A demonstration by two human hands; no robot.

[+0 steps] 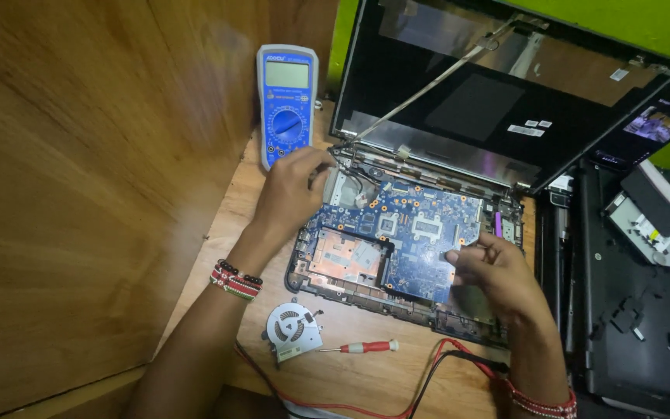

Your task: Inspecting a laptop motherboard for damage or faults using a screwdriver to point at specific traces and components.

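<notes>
On the bench [366,380], an opened laptop [505,101] lies with its blue board [409,233] bared. The left hand [292,190] rests at the board's upper left corner, its grip narrow, fingertips pinched on the metal bracket [336,186] there (whether it truly clamps the part, I cannot tell). The right hand [498,275] sits at the board's lower right edge, its grip closed on that edge, thumb on top. Just beyond the left hand lies a blue meter [287,101]. Below the left wrist, near the forearm, lie a loose fan [294,331] and a red-handled screwdriver [362,348]. Red and black leads [436,372] trail under the right forearm.
</notes>
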